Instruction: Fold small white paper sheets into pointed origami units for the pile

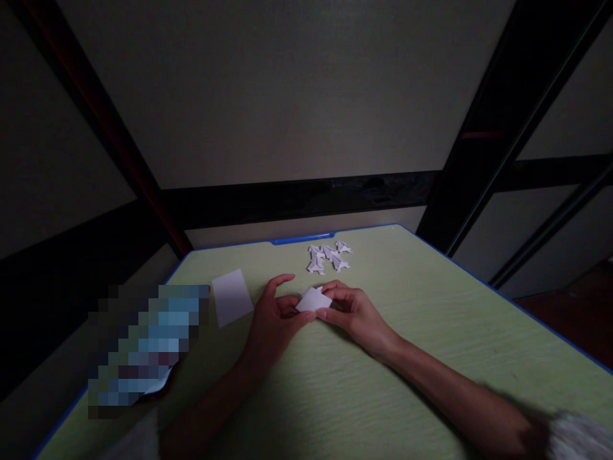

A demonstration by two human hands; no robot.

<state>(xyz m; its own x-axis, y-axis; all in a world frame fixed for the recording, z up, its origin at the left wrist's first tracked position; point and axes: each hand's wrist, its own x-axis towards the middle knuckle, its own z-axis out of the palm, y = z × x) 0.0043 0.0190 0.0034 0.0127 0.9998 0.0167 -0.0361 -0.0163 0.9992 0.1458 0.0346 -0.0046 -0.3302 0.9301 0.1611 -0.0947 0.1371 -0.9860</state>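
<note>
A small white folded paper point(313, 299) is pinched between both my hands just above the green table point(431, 332). My left hand point(274, 316) grips its left edge with thumb and fingers, the index finger curled above. My right hand point(350, 310) holds its right side with bent fingers. A flat white paper sheet point(232, 296) lies on the table left of my left hand. Several finished folded paper figures point(328, 256) sit in a cluster near the table's far edge, beyond my hands.
The table has a blue rim point(301, 239) and stands against a pale wall with dark wooden beams point(297, 198). A blurred-out blue object point(143, 345) lies at the table's left edge. The room is dim.
</note>
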